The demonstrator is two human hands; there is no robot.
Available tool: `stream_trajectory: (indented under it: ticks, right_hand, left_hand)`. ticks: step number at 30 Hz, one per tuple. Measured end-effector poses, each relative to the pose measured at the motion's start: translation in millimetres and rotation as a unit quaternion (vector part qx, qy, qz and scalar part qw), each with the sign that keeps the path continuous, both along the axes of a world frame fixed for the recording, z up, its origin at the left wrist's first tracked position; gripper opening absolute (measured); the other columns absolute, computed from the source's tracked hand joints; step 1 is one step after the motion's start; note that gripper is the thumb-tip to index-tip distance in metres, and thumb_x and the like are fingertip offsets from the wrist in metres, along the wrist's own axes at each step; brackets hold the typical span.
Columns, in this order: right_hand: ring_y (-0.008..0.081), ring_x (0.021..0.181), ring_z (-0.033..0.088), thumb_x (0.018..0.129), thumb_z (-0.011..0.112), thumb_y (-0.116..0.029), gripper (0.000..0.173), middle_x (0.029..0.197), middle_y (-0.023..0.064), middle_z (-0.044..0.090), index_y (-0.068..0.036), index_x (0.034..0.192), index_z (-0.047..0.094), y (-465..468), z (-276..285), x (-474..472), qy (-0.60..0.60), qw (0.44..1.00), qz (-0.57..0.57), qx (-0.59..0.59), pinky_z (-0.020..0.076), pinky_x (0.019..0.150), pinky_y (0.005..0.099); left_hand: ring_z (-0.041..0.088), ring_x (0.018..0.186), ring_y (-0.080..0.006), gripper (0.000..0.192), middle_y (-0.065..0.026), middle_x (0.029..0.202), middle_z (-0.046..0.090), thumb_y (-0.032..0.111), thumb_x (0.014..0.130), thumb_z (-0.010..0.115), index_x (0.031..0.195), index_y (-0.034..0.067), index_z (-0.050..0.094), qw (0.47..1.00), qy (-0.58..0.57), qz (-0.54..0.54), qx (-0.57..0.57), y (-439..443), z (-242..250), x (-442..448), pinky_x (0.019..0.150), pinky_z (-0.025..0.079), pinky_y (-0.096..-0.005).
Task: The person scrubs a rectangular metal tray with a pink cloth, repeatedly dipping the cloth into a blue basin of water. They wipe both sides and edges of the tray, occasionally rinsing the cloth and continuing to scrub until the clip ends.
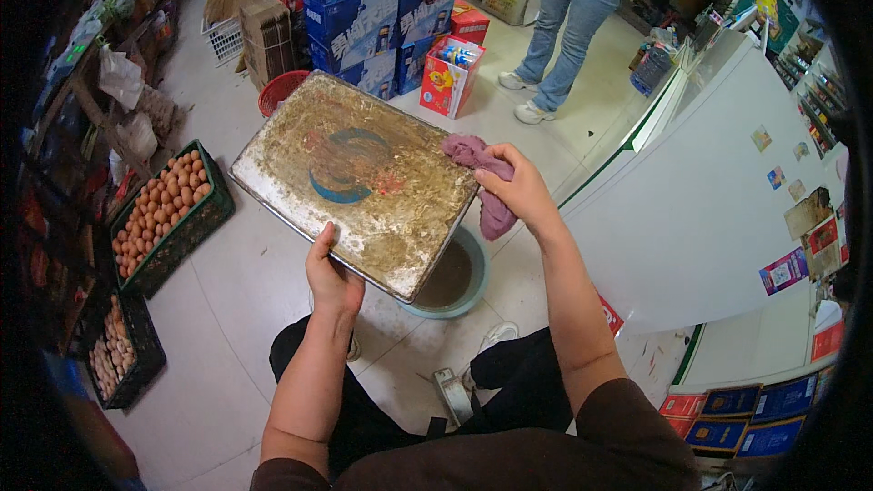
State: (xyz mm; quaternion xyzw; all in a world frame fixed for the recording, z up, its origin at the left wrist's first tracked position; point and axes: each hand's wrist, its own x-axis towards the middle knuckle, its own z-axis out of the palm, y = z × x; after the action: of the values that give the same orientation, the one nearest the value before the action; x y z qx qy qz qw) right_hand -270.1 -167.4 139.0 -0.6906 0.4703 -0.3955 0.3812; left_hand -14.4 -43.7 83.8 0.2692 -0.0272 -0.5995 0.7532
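My left hand [334,276] grips the near edge of a rectangular metal tray [354,184], its thumb lying on the upward face. That face is grimy and brown, with whitish worn patches and a blue and reddish mark at the middle. In my right hand [520,185] is a bunched purple cloth [496,215], one end of it resting on the tray's right corner. Below the tray stands a light blue basin [470,286] of murky water on the tiled floor, partly covered by the tray.
Green crates of brown eggs [164,208] line the left. Blue cartons [351,20], a red basket [281,90] and an open red box [450,78] stand ahead. A person in jeans [569,20] stands beyond. A white cabinet [655,232] rises at right.
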Motion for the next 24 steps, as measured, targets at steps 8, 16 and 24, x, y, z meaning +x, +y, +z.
stream_trajectory:
  ticks: [8, 16, 24]
  right_hand:
    - [0.0177, 0.09, 0.064, 0.086, 0.068, -0.01, 0.033, 0.104, 0.0081, 0.066, -0.001, 0.116, 0.058, 2.2, -45.8, 2.6, -0.396, 0.867, 0.03, 0.301, 0.0526, 0.081, 0.0321]
    - [0.0202, 0.097, 0.064, 0.09, 0.06, -0.014, 0.032, 0.108, 0.0094, 0.066, 0.0, 0.119, 0.058, 14.4, -78.3, 18.9, -0.382, 0.88, -0.069, 0.273, 0.0498, 0.087, 0.0323]
    - [0.036, 0.129, 0.046, 0.092, 0.054, -0.013, 0.043, 0.132, 0.0241, 0.053, 0.007, 0.13, 0.049, 33.4, -87.2, 35.4, 0.02, 0.971, -0.178, -0.16, 0.0312, 0.11, 0.0411]
  left_hand:
    - [0.061, 0.106, -0.0261, 0.039, -0.0123, 0.115, 0.061, 0.017, 0.089, 0.056, 0.123, -0.003, 0.05, 0.992, -0.08, -0.08, -0.048, 10.0, 20.3, -7.0, 0.096, 0.048, -0.0411]
    - [0.059, 0.106, -0.0314, 0.039, -0.016, 0.113, 0.059, 0.01, 0.083, 0.056, 0.118, -0.006, 0.05, 0.987, -0.027, -0.133, 0.084, 21.3, -15.2, -29.5, 0.099, 0.046, -0.0448]
    - [0.061, 0.106, -0.0289, 0.032, -0.013, 0.11, 0.061, 0.005, 0.082, 0.054, 0.113, -0.003, 0.051, 0.985, 0.011, -0.127, 0.119, 16.4, -8.9, -31.8, 0.098, 0.048, -0.044]
